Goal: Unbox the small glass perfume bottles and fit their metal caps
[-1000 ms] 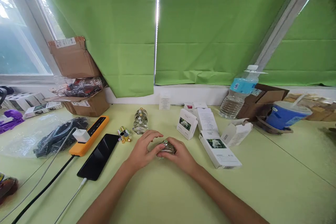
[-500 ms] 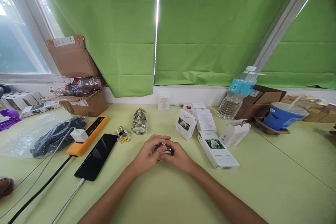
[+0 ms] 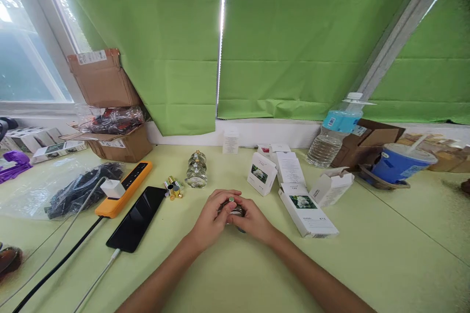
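Note:
My left hand (image 3: 214, 212) and my right hand (image 3: 254, 219) are wrapped together around a small glass perfume bottle (image 3: 238, 211), low over the table. Its round silvery top pokes up between the fingers, while most of the body is hidden by them. Beyond my left hand stand several clear glass bottles (image 3: 197, 176) with gold necks, lined up one behind another. Gold and silver perfume caps (image 3: 174, 189) lie in a small heap beside them. A white box (image 3: 262, 174) printed with a white flower stands past my right hand, and another flower-printed box (image 3: 307, 215) lies flat to its right.
On the left are a black phone (image 3: 136, 219) on a cable, an orange power strip (image 3: 125, 190) and a cardboard box (image 3: 119, 144). To the right stand an opened white carton (image 3: 332, 187), a water bottle (image 3: 325, 144) and a blue cup (image 3: 402, 164). Green blinds hang behind.
Both hands keep their hold on the perfume bottle, with only slight finger shifts around it. The whole view has drifted a little, moving things slightly right in the picture.

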The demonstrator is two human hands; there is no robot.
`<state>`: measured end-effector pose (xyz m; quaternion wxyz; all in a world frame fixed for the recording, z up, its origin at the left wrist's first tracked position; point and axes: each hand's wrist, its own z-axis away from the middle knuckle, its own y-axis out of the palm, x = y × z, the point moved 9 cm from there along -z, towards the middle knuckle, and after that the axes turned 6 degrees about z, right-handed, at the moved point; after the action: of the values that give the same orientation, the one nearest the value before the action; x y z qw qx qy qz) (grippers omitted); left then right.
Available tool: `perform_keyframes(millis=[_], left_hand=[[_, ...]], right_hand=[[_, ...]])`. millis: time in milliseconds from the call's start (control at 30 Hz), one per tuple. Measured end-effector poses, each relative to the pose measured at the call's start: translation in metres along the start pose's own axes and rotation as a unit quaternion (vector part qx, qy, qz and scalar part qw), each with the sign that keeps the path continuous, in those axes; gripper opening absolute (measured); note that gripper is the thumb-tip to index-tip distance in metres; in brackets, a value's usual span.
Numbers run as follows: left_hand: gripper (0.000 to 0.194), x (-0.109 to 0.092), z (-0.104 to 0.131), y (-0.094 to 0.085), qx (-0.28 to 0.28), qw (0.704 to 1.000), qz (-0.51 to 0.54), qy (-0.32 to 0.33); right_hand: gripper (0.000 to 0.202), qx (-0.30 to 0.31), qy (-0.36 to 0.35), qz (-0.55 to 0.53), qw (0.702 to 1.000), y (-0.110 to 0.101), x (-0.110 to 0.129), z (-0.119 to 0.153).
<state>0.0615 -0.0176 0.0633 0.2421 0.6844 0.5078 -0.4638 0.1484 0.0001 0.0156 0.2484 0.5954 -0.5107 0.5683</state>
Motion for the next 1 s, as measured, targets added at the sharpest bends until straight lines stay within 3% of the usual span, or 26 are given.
perform_keyframes(millis=[300, 533, 1000], left_hand=[[0.024, 0.007, 0.009, 0.001, -0.106, 0.988, -0.111, -0.015], [0.026, 0.01, 0.016, -0.005, -0.177, 0.975, -0.129, -0.042], [0.025, 0.005, 0.013, -0.014, -0.238, 0.962, -0.124, -0.057]], right_hand=[[0.017, -0.028, -0.042, 0.092, 0.994, 0.0, 0.011, 0.0], [0.024, -0.054, -0.06, 0.067, 0.994, 0.011, 0.028, 0.001], [0.026, -0.102, -0.066, 0.08, 0.989, 0.015, 0.036, 0.0]])
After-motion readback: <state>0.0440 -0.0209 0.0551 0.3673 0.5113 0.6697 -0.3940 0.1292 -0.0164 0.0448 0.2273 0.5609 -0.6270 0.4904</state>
